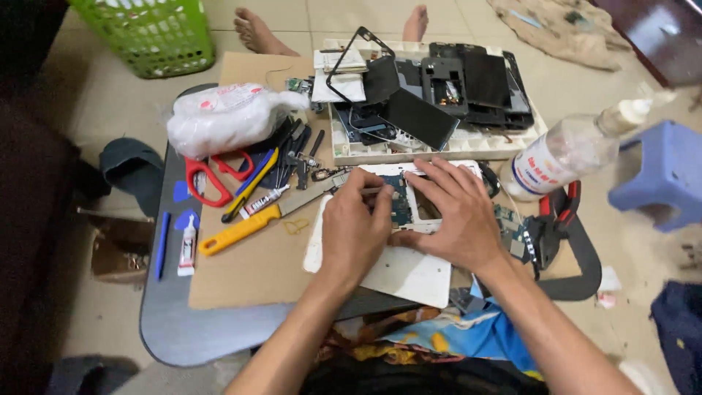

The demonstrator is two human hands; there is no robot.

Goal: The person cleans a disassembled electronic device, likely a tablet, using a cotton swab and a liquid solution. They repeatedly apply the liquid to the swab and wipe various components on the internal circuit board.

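My left hand (356, 232) w/ grip pinched shut on a thin tool (368, 192) over the blue circuit board (399, 207) in the opened white device (398, 272) at frame center, right hand (451, 216) flat, fingers spread, pressing the device on the tabletop (172, 329).

Both hands hide much of the opened white device (398, 272), and the green basket (150, 33) at eleven o'clock is cut off.

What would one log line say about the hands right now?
left hand: small tool on circuit board | right hand: steadying white device | nearby: yellow knife
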